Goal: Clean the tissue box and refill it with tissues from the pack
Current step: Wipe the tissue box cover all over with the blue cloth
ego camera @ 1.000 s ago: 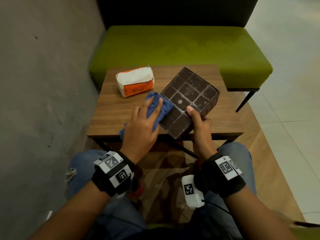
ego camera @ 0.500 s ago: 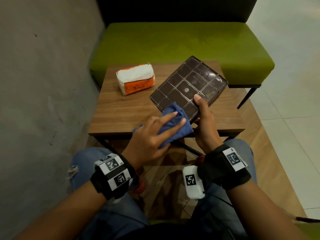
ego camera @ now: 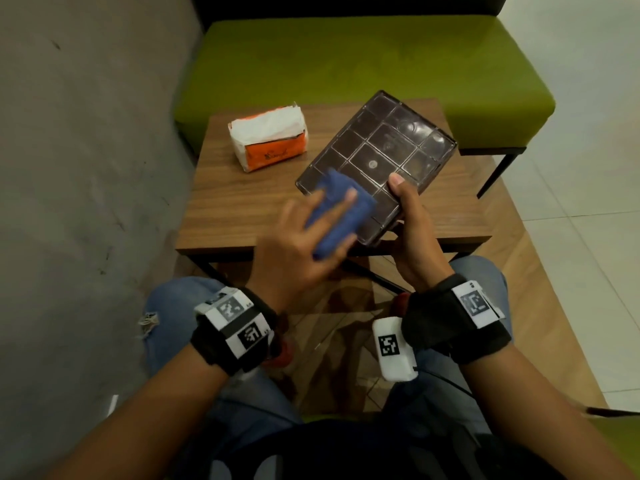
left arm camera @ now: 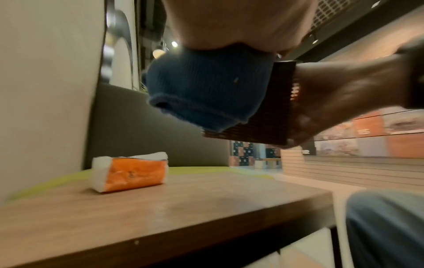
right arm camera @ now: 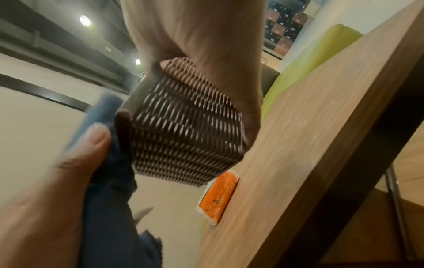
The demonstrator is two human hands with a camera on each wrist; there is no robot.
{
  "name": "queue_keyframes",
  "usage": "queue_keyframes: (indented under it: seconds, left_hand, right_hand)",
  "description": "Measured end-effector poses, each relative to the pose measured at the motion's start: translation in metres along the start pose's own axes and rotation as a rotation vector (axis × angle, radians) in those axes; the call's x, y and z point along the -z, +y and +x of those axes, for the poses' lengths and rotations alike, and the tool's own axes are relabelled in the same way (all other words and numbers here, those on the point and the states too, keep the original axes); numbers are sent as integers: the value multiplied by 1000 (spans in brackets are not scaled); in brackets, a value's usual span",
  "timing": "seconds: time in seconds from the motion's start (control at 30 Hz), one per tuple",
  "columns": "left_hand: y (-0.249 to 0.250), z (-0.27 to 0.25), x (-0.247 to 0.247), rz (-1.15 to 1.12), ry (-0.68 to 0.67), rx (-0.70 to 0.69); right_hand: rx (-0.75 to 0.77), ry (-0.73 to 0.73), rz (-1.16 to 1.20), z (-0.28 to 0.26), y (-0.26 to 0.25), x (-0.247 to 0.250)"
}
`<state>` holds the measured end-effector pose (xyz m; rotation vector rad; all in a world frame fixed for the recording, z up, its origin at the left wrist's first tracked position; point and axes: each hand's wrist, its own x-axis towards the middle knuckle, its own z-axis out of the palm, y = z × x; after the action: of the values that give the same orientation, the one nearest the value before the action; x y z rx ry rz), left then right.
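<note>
The dark brown tissue box [ego camera: 381, 157] is held tilted over the table's front edge, its gridded underside facing me. My right hand [ego camera: 412, 230] grips its near right edge, thumb on the gridded face. My left hand [ego camera: 294, 251] holds a blue cloth [ego camera: 332, 209] against the box's near left corner. Its fingers are spread over the cloth. In the right wrist view the left thumb [right arm camera: 96, 134] presses the cloth [right arm camera: 110, 172] against the slatted side of the box [right arm camera: 183, 127]. The orange and white tissue pack [ego camera: 268, 136] lies on the table at the back left.
The small wooden table [ego camera: 235, 209] stands between my knees and a green bench [ego camera: 346, 64]. A grey wall [ego camera: 86, 168] runs close along the left. Tiled floor lies to the right.
My left hand has slid the cloth back up onto the box's near left corner after wiping down past its near edge. The box has been lifted and tilted more towards me.
</note>
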<state>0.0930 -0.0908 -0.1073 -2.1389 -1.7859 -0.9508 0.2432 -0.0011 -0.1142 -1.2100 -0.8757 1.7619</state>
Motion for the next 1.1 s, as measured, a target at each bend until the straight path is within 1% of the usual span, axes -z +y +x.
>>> queue_keyframes:
  seconds: [0.07, 0.1, 0.13, 0.17, 0.2, 0.27, 0.33, 0.37, 0.4, 0.43, 0.5, 0.53, 0.57, 0.6, 0.67, 0.7, 0.73, 0.77, 0.83, 0.9, 0.93, 0.97, 1.0, 1.03, 1.07, 1.1]
  left_hand:
    - [-15, 12, 6, 9, 74, 182]
    - [-17, 17, 8, 1, 83, 238]
    - [-15, 20, 7, 7, 80, 264]
    - [-10, 22, 6, 39, 70, 260]
    - [-2, 21, 4, 86, 49, 228]
    - [8, 12, 0, 161, 1, 91]
    - [3, 1, 0, 196, -62, -82]
    - [-3, 1, 1, 201, -84, -125]
    - [-11, 3, 2, 191, -96, -116]
    - [-18, 10, 4, 174, -90, -58]
    - [-26, 27, 7, 158, -34, 116]
    - [-24, 33, 7, 157, -16, 171]
    - [-18, 36, 5, 152, -11, 172]
    - [-10, 35, 4, 139, -26, 123]
    - [5, 25, 0, 102, -83, -30]
    - [9, 20, 0, 67, -101, -65]
    - [11, 19, 1, 27, -98, -49]
    - [10, 22, 3, -27, -70, 18]
    - [2, 41, 10, -192, 11, 288]
    - [-13, 63, 17, -435, 7, 559]
    - [-21, 73, 21, -555, -15, 637]
    - [-27, 80, 26, -621, -59, 667]
    - [-28, 85, 33, -628, -120, 662]
    - [-26, 88, 40, -577, -185, 624]
    - [-23, 91, 48, -519, -234, 556]
    - [-21, 93, 53, -505, -253, 481]
  right_hand:
    - [5, -17, -34, 0, 4, 6]
    - [3, -17, -31, -1, 6, 6]
    - [-2, -6, -16, -2, 7, 4]
    - [-6, 6, 7, -2, 6, 1]
    - [-8, 15, 27, -2, 6, 0]
    - [1, 44, 35, -1, 5, 2]
    - [24, 91, -4, 0, 7, 8]
    - [32, 93, -28, -1, 9, 9]
    - [31, 83, -52, -3, 11, 10]
    - [27, 69, -78, -5, 14, 10]
    - [18, 34, -112, -9, 20, 6]
    - [17, 29, -108, -9, 22, 4]
    - [18, 34, -92, -8, 22, 2]
    - [19, 49, -74, -6, 20, -1]
    - [28, 81, -60, -1, 14, -3]
    - [32, 85, -69, 0, 12, -3]
    - [32, 78, -82, 1, 10, -1]
    - [22, 59, -97, 0, 10, 0]
    - [-9, -1, -146, -4, 11, 2]
    - [-20, -38, -193, -7, 16, 4]
    - [-19, -39, -203, -8, 17, 5]
    - [-18, -38, -205, -9, 16, 6]
    - [-23, -30, -201, -8, 16, 8]
    - [-29, -23, -197, -8, 16, 10]
    - [-36, -18, -198, -7, 16, 11]
    - [-41, -17, -206, -6, 16, 11]
